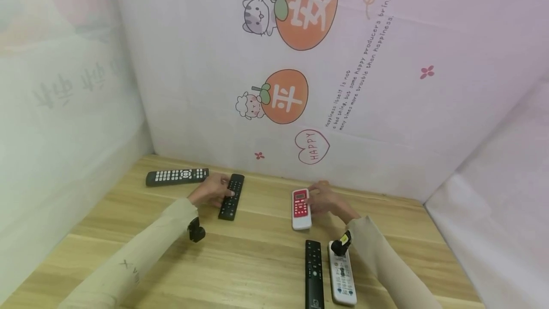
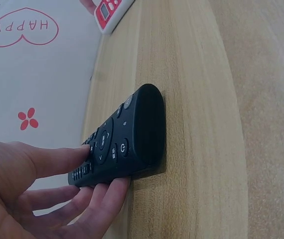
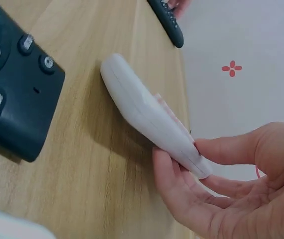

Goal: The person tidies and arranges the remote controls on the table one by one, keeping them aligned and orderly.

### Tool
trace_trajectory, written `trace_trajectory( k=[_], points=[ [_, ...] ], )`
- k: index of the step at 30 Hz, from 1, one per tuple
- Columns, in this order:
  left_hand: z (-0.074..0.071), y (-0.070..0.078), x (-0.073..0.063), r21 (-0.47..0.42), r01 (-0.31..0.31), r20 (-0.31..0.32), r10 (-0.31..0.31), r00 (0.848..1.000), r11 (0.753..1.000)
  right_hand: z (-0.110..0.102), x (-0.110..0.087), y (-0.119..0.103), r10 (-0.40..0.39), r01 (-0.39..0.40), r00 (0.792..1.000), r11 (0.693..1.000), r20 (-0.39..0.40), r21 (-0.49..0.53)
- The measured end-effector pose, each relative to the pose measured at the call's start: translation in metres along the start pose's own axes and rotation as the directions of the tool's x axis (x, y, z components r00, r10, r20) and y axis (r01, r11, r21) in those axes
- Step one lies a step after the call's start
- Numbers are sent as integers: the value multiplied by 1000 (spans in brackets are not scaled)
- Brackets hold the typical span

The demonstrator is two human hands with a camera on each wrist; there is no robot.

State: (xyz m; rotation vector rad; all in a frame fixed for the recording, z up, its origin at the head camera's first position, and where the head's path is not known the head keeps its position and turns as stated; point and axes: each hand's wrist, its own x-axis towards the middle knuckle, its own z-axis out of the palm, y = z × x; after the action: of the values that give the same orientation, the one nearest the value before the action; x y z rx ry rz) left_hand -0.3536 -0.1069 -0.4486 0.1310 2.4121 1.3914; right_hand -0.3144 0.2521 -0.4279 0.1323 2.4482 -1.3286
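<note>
My left hand (image 1: 212, 190) grips a slim black remote control (image 1: 232, 199) near the back of the wooden table. In the left wrist view its thumb lies on the buttons of the black remote (image 2: 146, 129), and the other fingers curl at the side and underneath. To the right, my right hand (image 1: 324, 199) pinches a red-and-white remote control (image 1: 301, 222) by its far end. The right wrist view shows this remote's white side (image 3: 137, 102) between thumb and fingers, tilted, with a shadow on the wood below it. Its buttons are mostly hidden there.
Another black remote (image 1: 176, 176) with pale buttons lies at the back left. A long black remote (image 1: 315, 275) and a white remote (image 1: 343, 280) lie side by side, near the right forearm. A printed white cloth (image 1: 206, 85) hangs behind the wooden table (image 1: 240, 256).
</note>
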Motion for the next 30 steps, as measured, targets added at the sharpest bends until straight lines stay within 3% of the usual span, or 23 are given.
trace_trajectory(
  k=[14,21,30],
  points=[
    [1,-3,3,-9,0,-1,-1,1000,1000,-9,-5,14,-82,75,996,980,30,183],
    [2,-1,3,9,32,-17,-31,999,999,-8,-17,11,-93,83,995,965,32,248],
    [2,1,2,-8,27,-6,-27,1000,1000,-7,-30,5,-151,132,988,945,42,298]
  ],
)
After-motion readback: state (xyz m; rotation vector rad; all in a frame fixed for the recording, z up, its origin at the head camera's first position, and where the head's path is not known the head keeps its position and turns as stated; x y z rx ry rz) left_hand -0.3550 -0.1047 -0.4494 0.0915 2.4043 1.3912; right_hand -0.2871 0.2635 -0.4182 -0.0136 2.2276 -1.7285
